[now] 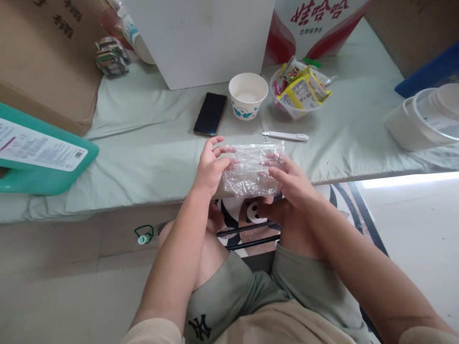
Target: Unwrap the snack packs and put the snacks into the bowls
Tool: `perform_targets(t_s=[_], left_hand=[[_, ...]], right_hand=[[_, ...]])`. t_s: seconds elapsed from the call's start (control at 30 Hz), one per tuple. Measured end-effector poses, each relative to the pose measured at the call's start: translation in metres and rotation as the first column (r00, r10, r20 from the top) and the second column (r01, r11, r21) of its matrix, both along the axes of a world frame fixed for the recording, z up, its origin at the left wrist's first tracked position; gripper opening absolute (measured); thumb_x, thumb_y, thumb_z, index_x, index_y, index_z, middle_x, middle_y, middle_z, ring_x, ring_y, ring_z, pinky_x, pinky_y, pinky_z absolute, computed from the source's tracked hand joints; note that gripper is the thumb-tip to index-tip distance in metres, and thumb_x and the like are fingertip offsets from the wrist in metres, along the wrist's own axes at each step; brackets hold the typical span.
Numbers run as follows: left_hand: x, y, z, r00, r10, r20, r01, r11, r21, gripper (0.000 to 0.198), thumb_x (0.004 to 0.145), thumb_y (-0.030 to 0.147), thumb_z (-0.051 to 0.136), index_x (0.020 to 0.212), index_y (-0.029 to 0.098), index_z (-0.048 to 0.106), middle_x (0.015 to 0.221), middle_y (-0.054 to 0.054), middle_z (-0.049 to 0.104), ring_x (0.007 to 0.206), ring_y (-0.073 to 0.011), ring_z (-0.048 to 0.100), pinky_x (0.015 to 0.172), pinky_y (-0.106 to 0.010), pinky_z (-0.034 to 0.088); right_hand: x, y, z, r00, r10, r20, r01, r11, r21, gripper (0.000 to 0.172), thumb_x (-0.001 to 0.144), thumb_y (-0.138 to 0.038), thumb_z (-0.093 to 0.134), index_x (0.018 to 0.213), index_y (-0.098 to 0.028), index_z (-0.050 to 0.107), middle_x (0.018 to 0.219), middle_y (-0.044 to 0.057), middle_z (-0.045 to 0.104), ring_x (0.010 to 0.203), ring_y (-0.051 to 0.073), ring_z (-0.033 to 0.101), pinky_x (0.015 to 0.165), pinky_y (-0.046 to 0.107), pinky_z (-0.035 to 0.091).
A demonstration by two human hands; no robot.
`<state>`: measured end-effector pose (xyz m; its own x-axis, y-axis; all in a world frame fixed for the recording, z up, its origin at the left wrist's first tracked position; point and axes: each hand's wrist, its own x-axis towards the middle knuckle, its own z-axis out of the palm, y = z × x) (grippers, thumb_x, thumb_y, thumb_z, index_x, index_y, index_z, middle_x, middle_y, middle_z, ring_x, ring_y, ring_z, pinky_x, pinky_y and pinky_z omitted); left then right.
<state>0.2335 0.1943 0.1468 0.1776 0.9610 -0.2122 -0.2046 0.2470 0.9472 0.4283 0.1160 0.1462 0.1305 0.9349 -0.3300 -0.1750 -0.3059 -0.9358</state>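
Observation:
Between my hands is a crinkled clear plastic bag (249,169), held over the front edge of the cloth-covered surface. My left hand (211,165) grips its left side, thumb and fingertips on the film. On the right side, my right hand (292,177) has its thumb in front, while the other fingers show partly through the plastic. What the bag contains, if anything, I cannot make out. Just beyond it lies a white-handled craft knife (287,136). A white paper cup (248,95) with blue leaf prints stands farther back, beside a black phone (211,113).
Behind the knife sits a clear bowl (299,110) of snack packets. White tubs (412,119) stand at the right, and a green jug (46,153) lies at the left. A white box (208,43) and a brown carton (46,62) are at the back.

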Motion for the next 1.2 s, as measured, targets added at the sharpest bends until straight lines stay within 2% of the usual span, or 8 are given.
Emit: perform_targets(t_s=[0.23, 0.47, 0.63, 0.73, 0.87, 0.93, 1.07, 1.2], left_hand=[[-0.01, -0.003, 0.009, 0.917, -0.386, 0.105, 0.4, 0.875, -0.273, 0.036, 0.067, 0.03, 0.08, 0.095, 0.015, 0.064, 0.081, -0.004, 0.07, 0.067, -0.0136, 0.066, 0.059, -0.025, 0.052], [-0.016, 0.0, 0.014, 0.892, -0.446, 0.068, 0.451, 0.88, -0.149, 0.029, 0.075, 0.026, 0.068, 0.104, 0.022, 0.067, 0.053, 0.006, 0.059, 0.036, -0.0078, 0.045, 0.036, -0.02, 0.026], [-0.017, 0.012, 0.015, 0.868, -0.471, 0.159, 0.488, 0.868, -0.095, 0.019, 0.074, 0.036, 0.059, 0.072, 0.018, 0.065, 0.058, 0.0, 0.061, 0.047, -0.0107, 0.053, 0.048, -0.025, 0.043], [-0.011, 0.021, 0.007, 0.906, -0.415, -0.079, 0.413, 0.91, -0.037, 0.032, 0.079, 0.042, 0.051, 0.066, 0.017, 0.067, 0.069, -0.004, 0.066, 0.061, -0.0131, 0.057, 0.059, -0.027, 0.046], [0.003, 0.027, -0.006, 0.851, -0.295, -0.435, 0.357, 0.932, 0.067, 0.01, 0.074, 0.025, 0.066, 0.08, 0.018, 0.068, 0.071, 0.0, 0.064, 0.067, -0.0142, 0.057, 0.066, -0.028, 0.046], [0.008, 0.029, -0.008, 0.89, -0.172, -0.422, 0.27, 0.945, 0.183, 0.018, 0.072, 0.017, 0.064, 0.09, 0.02, 0.068, 0.085, -0.003, 0.068, 0.079, -0.0167, 0.063, 0.075, -0.03, 0.05], [0.009, 0.022, 0.002, 0.943, 0.219, -0.25, -0.072, 0.869, 0.49, 0.016, 0.079, 0.014, 0.061, 0.093, 0.022, 0.064, 0.113, -0.008, 0.069, 0.112, -0.0214, 0.063, 0.1, -0.036, 0.049], [0.009, 0.009, 0.014, 0.968, -0.238, -0.08, 0.251, 0.911, 0.328, 0.028, 0.085, 0.031, 0.07, 0.111, 0.023, 0.066, 0.126, -0.008, 0.071, 0.126, -0.0247, 0.063, 0.111, -0.04, 0.046]], right_hand=[[-0.008, 0.004, 0.006, 0.987, 0.053, 0.151, -0.049, 0.998, -0.031, 0.028, 0.079, -0.043, 0.072, 0.092, -0.02, 0.066, 0.071, 0.0, 0.067, 0.058, 0.012, 0.061, 0.052, 0.025, 0.046], [0.003, 0.001, 0.003, 0.987, 0.097, 0.128, -0.1, 0.995, 0.013, 0.042, 0.089, -0.051, 0.066, 0.124, -0.028, 0.064, 0.056, -0.006, 0.057, 0.042, 0.012, 0.048, 0.043, 0.025, 0.036], [0.015, -0.007, 0.015, 0.991, 0.079, 0.106, -0.09, 0.99, 0.104, 0.031, 0.085, -0.057, 0.057, 0.084, -0.027, 0.064, 0.062, 0.0, 0.061, 0.053, 0.019, 0.058, 0.054, 0.034, 0.049], [0.017, -0.007, 0.024, 0.962, 0.131, 0.24, -0.149, 0.987, 0.058, 0.036, 0.086, -0.056, 0.054, 0.074, -0.024, 0.066, 0.067, 0.005, 0.064, 0.066, 0.023, 0.065, 0.065, 0.037, 0.052], [0.006, 0.001, 0.024, 0.862, -0.004, 0.507, 0.017, 1.0, -0.021, 0.027, 0.074, -0.038, 0.075, 0.095, -0.023, 0.066, 0.071, -0.001, 0.063, 0.062, 0.017, 0.057, 0.06, 0.03, 0.046], [-0.003, 0.005, 0.021, 0.895, -0.095, 0.436, 0.114, 0.993, -0.018, 0.045, 0.073, -0.036, 0.075, 0.113, -0.025, 0.059, 0.075, -0.003, 0.064, 0.06, 0.015, 0.056, 0.056, 0.029, 0.045], [-0.015, 0.011, 0.021, 0.866, -0.19, 0.462, 0.22, 0.975, -0.011, 0.02, 0.076, -0.035, 0.07, 0.083, -0.024, 0.056, 0.068, -0.002, 0.058, 0.058, 0.014, 0.053, 0.051, 0.027, 0.043], [-0.02, 0.012, 0.025, 0.904, -0.109, 0.413, 0.107, 0.994, 0.027, 0.021, 0.08, -0.041, 0.07, 0.086, -0.025, 0.057, 0.079, 0.001, 0.065, 0.065, 0.017, 0.059, 0.053, 0.029, 0.046]])
